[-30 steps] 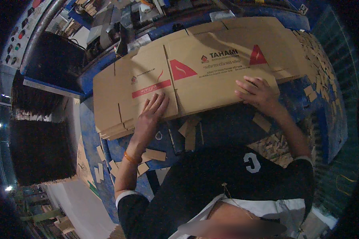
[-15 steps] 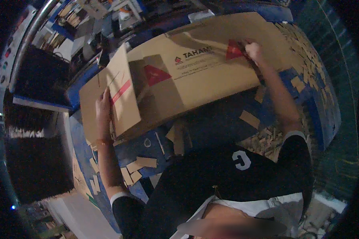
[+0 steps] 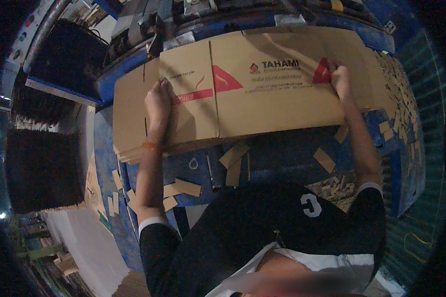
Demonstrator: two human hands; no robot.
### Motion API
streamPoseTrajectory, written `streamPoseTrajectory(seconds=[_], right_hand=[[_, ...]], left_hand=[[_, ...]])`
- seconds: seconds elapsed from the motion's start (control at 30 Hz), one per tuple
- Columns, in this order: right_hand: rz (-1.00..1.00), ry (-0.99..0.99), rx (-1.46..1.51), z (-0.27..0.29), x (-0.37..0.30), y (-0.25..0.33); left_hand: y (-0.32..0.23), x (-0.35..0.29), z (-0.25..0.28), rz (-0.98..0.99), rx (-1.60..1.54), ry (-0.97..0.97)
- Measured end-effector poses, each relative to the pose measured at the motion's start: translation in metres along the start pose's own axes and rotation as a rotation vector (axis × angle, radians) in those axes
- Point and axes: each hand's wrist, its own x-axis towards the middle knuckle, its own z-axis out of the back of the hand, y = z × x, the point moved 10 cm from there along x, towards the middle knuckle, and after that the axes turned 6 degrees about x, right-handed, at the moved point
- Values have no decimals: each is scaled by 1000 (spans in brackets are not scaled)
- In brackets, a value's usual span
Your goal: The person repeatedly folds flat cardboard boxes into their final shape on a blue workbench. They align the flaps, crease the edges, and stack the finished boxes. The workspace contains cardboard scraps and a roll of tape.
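A brown cardboard box [image 3: 262,109] lies folded flat before me, with red triangles and dark print on its upper side. It rests on several more flat sheets, whose edges show at the lower left. Near its left end, my left hand [image 3: 158,104] is closed on the left edge of a panel with a red stripe. My right hand [image 3: 341,81] is closed against the right part of the box, beside the right red triangle. The tips of its fingers are partly hidden.
Below the cardboard is a blue work surface [image 3: 282,171] with small cardboard scraps [image 3: 324,161]. Many more scraps [image 3: 399,99] lie heaped at the right. Blue and dark machinery [image 3: 223,17] runs along the far side. A dark bristly stack [image 3: 39,168] stands at the left.
The red-striped panel, raised at a slant before, now lies flat against the box. My left hand came rightward with it. The whole scene has shifted right in view.
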Motion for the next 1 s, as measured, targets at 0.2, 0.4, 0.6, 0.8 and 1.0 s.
streamPoseTrajectory(seconds=[0.2, 0.4, 0.6, 0.8, 1.0], right_hand=[[190, -114, -230, -12, 18, 18], [322, -100, -94, 10, -20, 75], [295, 337, -380, 21, -127, 102], [597, 495, -368, 10, -135, 122], [594, 633, -181, -8, -99, 117]], left_hand=[[4, 12, -11, -36, 33, -96], [-1, 29, -12, -121, 98, 58], [-52, -57, 32, -390, -582, 308], [-72, -67, 29, -583, -41, -53], [-67, -21, 17, -570, -69, -141]])
